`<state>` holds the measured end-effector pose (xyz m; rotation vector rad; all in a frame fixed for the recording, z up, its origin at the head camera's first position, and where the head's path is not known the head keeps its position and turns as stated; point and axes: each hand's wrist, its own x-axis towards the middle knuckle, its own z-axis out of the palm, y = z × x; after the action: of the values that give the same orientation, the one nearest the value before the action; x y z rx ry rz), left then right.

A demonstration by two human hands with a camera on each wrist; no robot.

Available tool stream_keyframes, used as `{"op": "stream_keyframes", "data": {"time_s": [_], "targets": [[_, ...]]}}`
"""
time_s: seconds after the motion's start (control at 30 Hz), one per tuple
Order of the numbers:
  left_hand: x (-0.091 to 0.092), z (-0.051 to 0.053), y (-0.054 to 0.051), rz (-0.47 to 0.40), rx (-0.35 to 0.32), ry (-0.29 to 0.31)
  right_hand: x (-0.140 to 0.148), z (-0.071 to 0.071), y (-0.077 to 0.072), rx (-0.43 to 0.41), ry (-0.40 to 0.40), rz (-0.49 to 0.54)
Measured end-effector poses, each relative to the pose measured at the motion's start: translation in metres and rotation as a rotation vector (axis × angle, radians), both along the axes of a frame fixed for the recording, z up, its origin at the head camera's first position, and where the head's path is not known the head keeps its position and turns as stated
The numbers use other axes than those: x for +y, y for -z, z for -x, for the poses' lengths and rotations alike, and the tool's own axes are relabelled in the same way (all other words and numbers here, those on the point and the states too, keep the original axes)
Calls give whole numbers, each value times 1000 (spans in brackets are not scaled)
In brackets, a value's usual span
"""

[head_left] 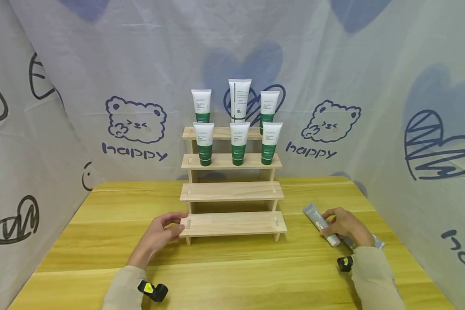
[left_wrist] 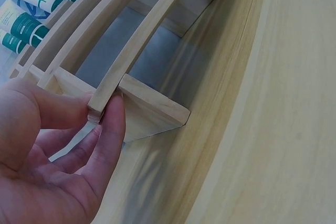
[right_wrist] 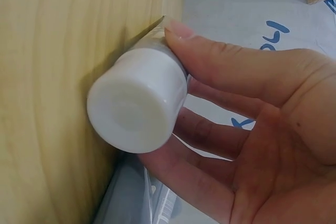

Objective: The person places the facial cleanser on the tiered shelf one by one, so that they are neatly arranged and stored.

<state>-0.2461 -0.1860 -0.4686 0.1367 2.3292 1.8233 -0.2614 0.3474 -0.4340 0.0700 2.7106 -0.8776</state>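
At the left end of the stepped wooden display stand (head_left: pixel 232 224), my left hand (head_left: pixel 160 234) pinches the lowest shelf board between thumb and fingers. The left wrist view shows the thumb on top of the board end (left_wrist: pixel 107 90) and fingertips beneath it. To the stand's right, my right hand (head_left: pixel 345 224) holds a grey squeeze tube (head_left: pixel 314 216) with lettering on it, low over the table. Its white cap (right_wrist: pixel 134 103) faces the right wrist camera, the thumb on one side and fingers on the other. A second grey tube (head_left: pixel 379 242) lies partly hidden behind that hand.
Three white-and-green tubes (head_left: pixel 238 142) stand on the stand's second tier from the top. On the top tier are two similar ones and a taller, mostly white tube (head_left: pixel 240 99). A printed cloth (head_left: pixel 135 77) hangs behind and beside the wood-grain table (head_left: pixel 232 275).
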Motion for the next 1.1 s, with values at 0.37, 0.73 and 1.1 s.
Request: {"op": "stream_keyframes", "data": {"time_s": [0.37, 0.73, 1.1], "targets": [[0, 1, -1, -6, -9, 4, 0, 1, -1, 40, -28, 27], [1, 1, -1, 2, -13, -4, -4, 1, -5, 63, -4, 89], [0, 2, -1, 18, -41, -25, -7, 1, -11, 129, -7, 77]]}}
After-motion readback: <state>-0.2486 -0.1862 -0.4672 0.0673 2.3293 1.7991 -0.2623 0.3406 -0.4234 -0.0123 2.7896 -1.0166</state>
